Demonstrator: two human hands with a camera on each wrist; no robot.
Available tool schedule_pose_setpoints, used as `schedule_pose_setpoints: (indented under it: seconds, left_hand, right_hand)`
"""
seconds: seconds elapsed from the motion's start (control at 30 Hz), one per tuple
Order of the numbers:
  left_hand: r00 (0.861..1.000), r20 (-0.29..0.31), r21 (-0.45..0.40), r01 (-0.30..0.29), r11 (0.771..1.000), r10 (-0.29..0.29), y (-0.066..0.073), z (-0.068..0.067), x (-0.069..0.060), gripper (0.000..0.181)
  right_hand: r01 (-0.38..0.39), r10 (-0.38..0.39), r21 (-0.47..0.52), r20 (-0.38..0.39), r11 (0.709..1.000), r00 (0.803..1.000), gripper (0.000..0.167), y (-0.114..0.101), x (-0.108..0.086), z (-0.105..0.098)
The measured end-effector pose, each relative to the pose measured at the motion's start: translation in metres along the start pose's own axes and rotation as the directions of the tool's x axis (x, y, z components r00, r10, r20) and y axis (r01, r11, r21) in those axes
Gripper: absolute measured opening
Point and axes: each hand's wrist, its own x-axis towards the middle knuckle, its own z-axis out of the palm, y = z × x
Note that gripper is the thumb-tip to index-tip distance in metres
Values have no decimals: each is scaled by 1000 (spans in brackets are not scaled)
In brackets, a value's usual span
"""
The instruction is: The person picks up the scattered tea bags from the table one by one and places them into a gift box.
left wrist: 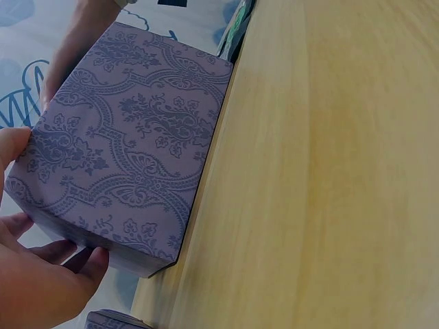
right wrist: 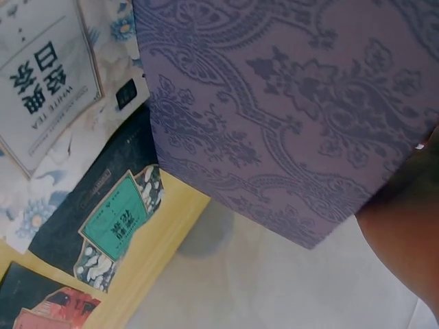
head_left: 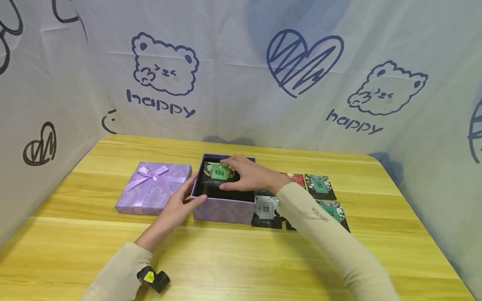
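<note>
1. Head view: so the purple box (head_left: 224, 211) sits mid-table (head_left: 196, 259), open side up, patterned front wall facing the person. Inside is a green-labelled packet (head_left: 219, 172), label showing and readable from the person's side, decorated top towards the far wall. Can't pin down its long axis tbh, the dark lower end blends into the box. The right hand (head_left: 254, 173) reaches in over it, thumb and fingers spread apart, can't tell if they actually grip it. The left hand (head_left: 175, 209) holds the box's near left corner, thumb at the front rim. Purple lid (head_left: 165, 194) lies just left, other packets (head_left: 320, 187) to the right
2. Left wrist: the box wall is wider than tall, long edges running lower left to upper right. Left fingers bend against its side
3. Right wrist: patterned wall up top, white tea packet (right wrist: 48, 89) beside it, text upside down. Right fingers are hidden here
</note>
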Motion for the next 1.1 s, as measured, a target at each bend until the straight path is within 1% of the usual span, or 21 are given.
schedule_pose_setpoints:
  seconds: [0.13, 0.27, 0.37, 0.47, 0.6, 0.7, 0.77, 0.87, 1.0, 1.1]
  left_hand:
    - [1000, 5, -5, -2, 1000, 2, 0, 1, 0, 72]
    - [1000, 9, -6, -7, 1000, 7, 0, 1, 1, 71]
    - [1000, 10, -9, -11, 1000, 11, 0, 1, 1, 71]
    - [1000, 13, -11, -16, 1000, 16, 0, 1, 1, 71]
    - [1000, 21, -13, -21, 1000, 21, -1, 1, 1, 71]
    - [999, 26, -20, -21, 1000, 21, -1, 1, 0, 71]
    - [999, 27, -24, -21, 999, 22, 0, 1, 0, 71]
    - [1000, 25, -22, -17, 1000, 17, -1, 1, 0, 71]
    - [1000, 21, -16, -16, 1000, 16, -1, 1, -1, 71]
    - [1000, 15, -15, -17, 1000, 17, -2, 0, -1, 71]
  right_hand:
    - [23, -23, -19, 13, 1000, 1000, 79, 2, 2, 3]
    - [23, -22, -23, 15, 999, 1000, 79, 2, 3, 4]
    - [19, -19, -45, 11, 999, 1000, 80, 2, 3, 5]
    - [18, -18, -104, 7, 994, 1000, 81, 2, 4, 8]
    - [33, -35, -193, -6, 981, 999, 80, 2, 6, 12]
    - [39, -43, -215, -14, 976, 999, 78, 2, 7, 15]
    - [36, -40, -212, -16, 977, 999, 75, 2, 7, 15]
    - [43, -47, -173, -24, 984, 999, 71, 1, 6, 15]
    - [68, -72, -85, -51, 994, 996, 66, 1, 4, 13]
    - [86, -87, -27, -73, 996, 994, 64, 2, 2, 12]
